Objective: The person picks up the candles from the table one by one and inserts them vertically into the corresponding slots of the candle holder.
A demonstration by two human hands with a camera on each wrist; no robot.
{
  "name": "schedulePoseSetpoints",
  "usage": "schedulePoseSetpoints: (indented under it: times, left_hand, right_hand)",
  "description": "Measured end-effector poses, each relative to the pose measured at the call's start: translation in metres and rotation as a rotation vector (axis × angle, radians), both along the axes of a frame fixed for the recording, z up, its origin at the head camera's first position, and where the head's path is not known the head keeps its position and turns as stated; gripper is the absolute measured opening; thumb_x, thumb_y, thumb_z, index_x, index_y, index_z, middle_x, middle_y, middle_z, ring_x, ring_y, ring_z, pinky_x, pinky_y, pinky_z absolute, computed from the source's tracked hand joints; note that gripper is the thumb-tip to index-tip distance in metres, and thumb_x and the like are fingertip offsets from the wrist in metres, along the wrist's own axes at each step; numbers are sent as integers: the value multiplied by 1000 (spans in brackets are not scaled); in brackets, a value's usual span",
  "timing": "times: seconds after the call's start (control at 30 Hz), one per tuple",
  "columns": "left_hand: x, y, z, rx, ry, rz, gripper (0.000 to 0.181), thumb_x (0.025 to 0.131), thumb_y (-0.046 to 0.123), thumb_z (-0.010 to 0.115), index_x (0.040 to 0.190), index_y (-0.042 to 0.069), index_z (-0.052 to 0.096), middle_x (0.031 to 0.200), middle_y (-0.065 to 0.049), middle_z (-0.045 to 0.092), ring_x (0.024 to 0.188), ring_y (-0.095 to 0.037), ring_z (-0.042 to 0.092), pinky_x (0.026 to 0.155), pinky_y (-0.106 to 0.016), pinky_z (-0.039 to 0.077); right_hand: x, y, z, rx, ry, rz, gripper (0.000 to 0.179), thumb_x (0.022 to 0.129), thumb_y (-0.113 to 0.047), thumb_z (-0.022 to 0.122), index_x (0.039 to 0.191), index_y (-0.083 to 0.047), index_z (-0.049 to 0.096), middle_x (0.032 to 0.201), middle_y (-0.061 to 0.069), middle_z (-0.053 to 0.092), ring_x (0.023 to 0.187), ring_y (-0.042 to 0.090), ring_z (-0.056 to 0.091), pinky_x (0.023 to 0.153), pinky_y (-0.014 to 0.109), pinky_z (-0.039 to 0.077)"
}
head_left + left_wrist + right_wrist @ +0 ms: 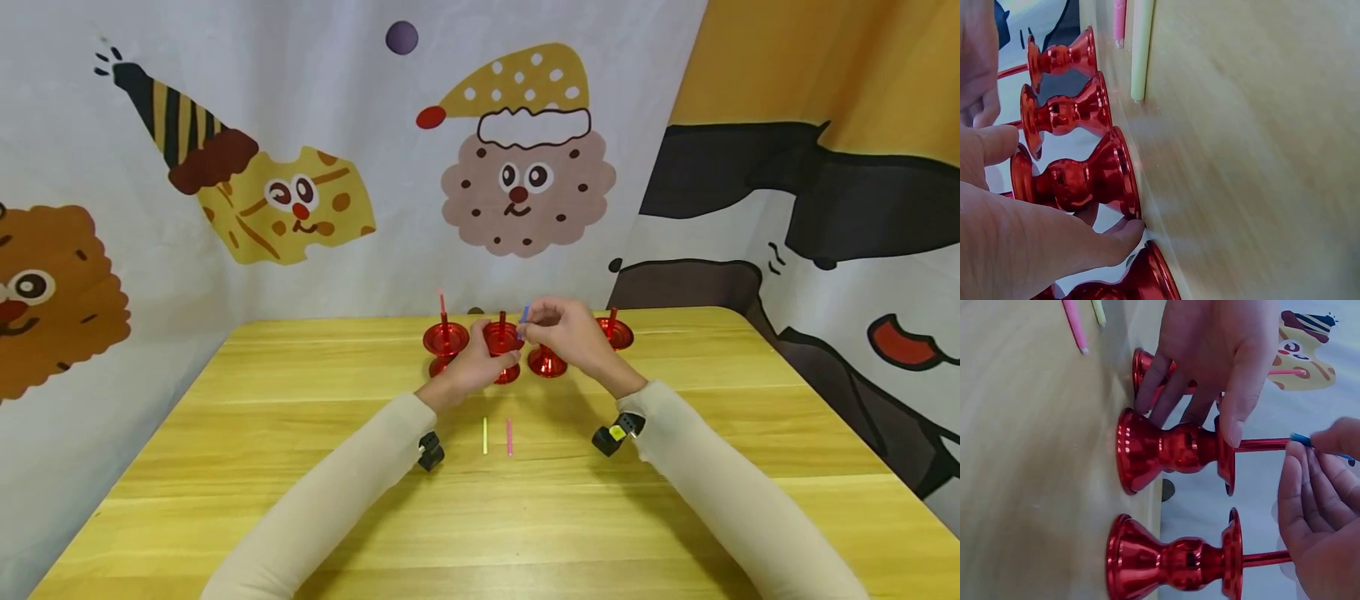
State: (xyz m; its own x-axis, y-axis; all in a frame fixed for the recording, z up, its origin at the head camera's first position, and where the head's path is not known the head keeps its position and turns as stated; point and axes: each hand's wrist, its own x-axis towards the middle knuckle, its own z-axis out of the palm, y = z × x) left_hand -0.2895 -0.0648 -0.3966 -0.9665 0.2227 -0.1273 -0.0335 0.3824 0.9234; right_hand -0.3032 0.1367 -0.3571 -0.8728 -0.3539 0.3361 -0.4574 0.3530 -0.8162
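Note:
Several shiny red candle holders stand in a row near the table's far edge. My left hand [478, 360] grips the second candle holder from the left [1190, 447], its thumb against the dish and fingers around the body. Between thumb and fingertips, my right hand [567, 332] pinches a thin blue candle [1301, 439]. In the right wrist view, the candle's end is at the tip of that holder's upright stem [1263, 445]; whether it sits inside cannot be told. A pink candle [442, 301] stands upright on the leftmost holder [446, 337].
A yellow candle [485, 436] and another pink candle [510, 437] lie side by side on the wooden table [525, 525], between my forearms. Right of the gripped one are a third holder [547, 362], partly behind my right hand, and a rightmost holder [617, 333]. A cartoon-printed curtain [405, 167] hangs behind.

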Motion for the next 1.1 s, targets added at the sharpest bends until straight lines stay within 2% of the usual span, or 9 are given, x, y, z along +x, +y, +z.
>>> schedulePoseSetpoints:
  times: [0.23, 0.4, 0.53, 0.73, 0.97, 1.1]
  left_hand:
    - [3, -1, 0, 19, 15, -5, 93, 109, 29, 68, 174, 6, 6, 166, -27, 41, 152, -39, 46, 125, -51, 37]
    - [3, -2, 1, 28, 15, -12, 93, 109, 28, 68, 174, 6, 5, 167, -25, 40, 152, -38, 46, 125, -51, 38]
    - [6, -3, 2, 60, 27, -21, 94, 108, 27, 70, 174, 4, 7, 166, -27, 42, 151, -40, 47, 125, -53, 38]
    - [5, -3, 2, 65, 19, -21, 94, 107, 27, 71, 174, 6, 7, 164, -26, 44, 149, -39, 49, 124, -53, 39]
    - [7, -3, 4, 72, 21, -26, 95, 108, 27, 70, 174, 5, 6, 165, -26, 42, 151, -39, 47, 124, -53, 38]
    - [7, -4, 3, 75, 26, -28, 95, 107, 27, 71, 173, 4, 7, 166, -26, 41, 151, -39, 47, 125, -53, 38]
  right_hand:
    - [-11, -15, 8, -48, 165, -49, 4, 103, -6, 78, 101, -2, 76, 96, 11, 82, 84, 25, 77, 74, 27, 57]
    - [-17, -25, 11, -29, 281, -74, 6, 99, -1, 81, 102, -1, 76, 93, 11, 81, 83, 26, 79, 74, 22, 56]
    - [-20, -31, 11, 7, 328, -83, 7, 98, -1, 82, 103, 1, 77, 92, 11, 82, 82, 27, 80, 74, 24, 58]
    - [-21, -33, 11, 49, 362, -92, 8, 97, -1, 83, 103, 1, 79, 92, 11, 82, 81, 27, 80, 72, 29, 59]
    - [-22, -33, 10, 77, 351, -87, 6, 98, -2, 82, 102, 1, 80, 93, 11, 82, 82, 27, 81, 71, 30, 59]
    - [-23, -33, 9, 92, 362, -98, 5, 98, -2, 80, 101, 1, 81, 93, 11, 83, 83, 28, 81, 71, 38, 61]
